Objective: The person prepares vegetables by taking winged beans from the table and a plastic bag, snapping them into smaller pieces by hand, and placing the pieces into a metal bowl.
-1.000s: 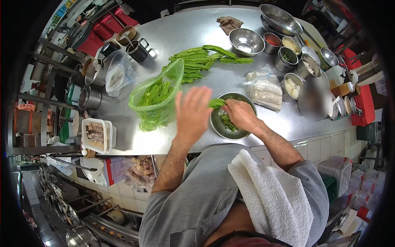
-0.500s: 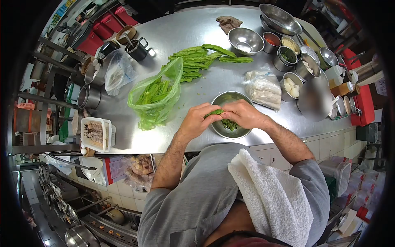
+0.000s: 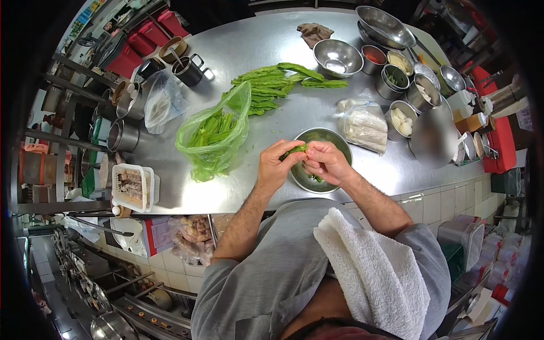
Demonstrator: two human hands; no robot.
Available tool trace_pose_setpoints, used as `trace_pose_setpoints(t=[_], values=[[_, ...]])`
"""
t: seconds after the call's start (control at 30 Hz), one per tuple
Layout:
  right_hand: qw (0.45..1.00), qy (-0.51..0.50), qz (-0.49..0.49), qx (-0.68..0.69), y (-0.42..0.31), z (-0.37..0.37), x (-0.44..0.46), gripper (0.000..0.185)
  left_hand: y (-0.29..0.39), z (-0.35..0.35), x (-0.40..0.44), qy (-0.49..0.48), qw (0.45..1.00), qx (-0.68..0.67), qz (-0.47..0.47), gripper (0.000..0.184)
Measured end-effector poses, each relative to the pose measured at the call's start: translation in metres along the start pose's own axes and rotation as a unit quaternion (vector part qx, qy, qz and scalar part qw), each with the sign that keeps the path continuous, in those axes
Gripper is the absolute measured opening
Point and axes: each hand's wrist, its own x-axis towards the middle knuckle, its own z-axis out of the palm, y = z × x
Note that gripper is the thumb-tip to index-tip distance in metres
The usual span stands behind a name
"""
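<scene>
Over a steel bowl (image 3: 326, 135), my left hand (image 3: 276, 165) is closed around a green winged bean (image 3: 296, 150). My right hand (image 3: 330, 162) pinches the bean's right end, fingers curled, thumb close to the left thumb. Green pieces (image 3: 315, 178) lie inside the bowl, partly hidden beneath my right hand. Beyond my hands, a pile of long, frilly-edged winged beans (image 3: 263, 85) rests on the steel table. More beans fill an open green plastic bag (image 3: 195, 148) to the left of the bowl.
A wrapped white package (image 3: 362, 126) lies right of the bowl. Several steel containers, one with peeled white pieces (image 3: 401, 122), line the table's right side. Another steel bowl (image 3: 338, 58) stands farther back. A white basket (image 3: 133, 187) sits at the left front edge, a dark mug (image 3: 188, 71) behind.
My right hand has turned and drawn back slightly toward me, its fingers now curled in. My left hand stays almost in place, still on the bean.
</scene>
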Motion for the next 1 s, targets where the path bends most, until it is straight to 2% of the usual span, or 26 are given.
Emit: trace_pose_setpoints(t=[0.13, 0.2, 0.27, 0.47, 0.73, 0.87, 1.0], values=[[0.995, 0.059, -0.032, 0.074, 0.015, 0.000, 0.005, 0.020, -0.024, 0.014, -0.003, 0.066, 0.992, -0.091, -0.048, 0.021], [0.993, 0.091, -0.042, 0.057, 0.019, 0.005, 0.008, 0.020, -0.027, 0.018, -0.003, 0.087, 0.987, -0.121, -0.062, 0.022], [0.986, 0.149, -0.067, -0.029, 0.023, 0.010, 0.012, 0.021, -0.027, 0.019, -0.006, 0.119, 0.960, -0.210, -0.139, 0.021], [0.973, 0.156, -0.093, -0.143, 0.026, 0.010, 0.020, 0.025, -0.018, 0.019, -0.001, 0.191, 0.929, -0.275, -0.158, 0.021], [0.951, 0.178, -0.118, -0.226, 0.027, 0.022, 0.020, 0.025, -0.016, 0.017, -0.003, 0.199, 0.898, -0.351, -0.173, 0.023], [0.915, 0.205, -0.146, -0.317, 0.031, 0.023, 0.017, 0.022, -0.019, 0.011, 0.001, 0.209, 0.882, -0.376, -0.190, 0.025], [0.898, 0.217, -0.143, -0.356, 0.035, 0.014, 0.011, 0.021, -0.022, 0.009, -0.001, 0.175, 0.921, -0.298, -0.179, 0.027]])
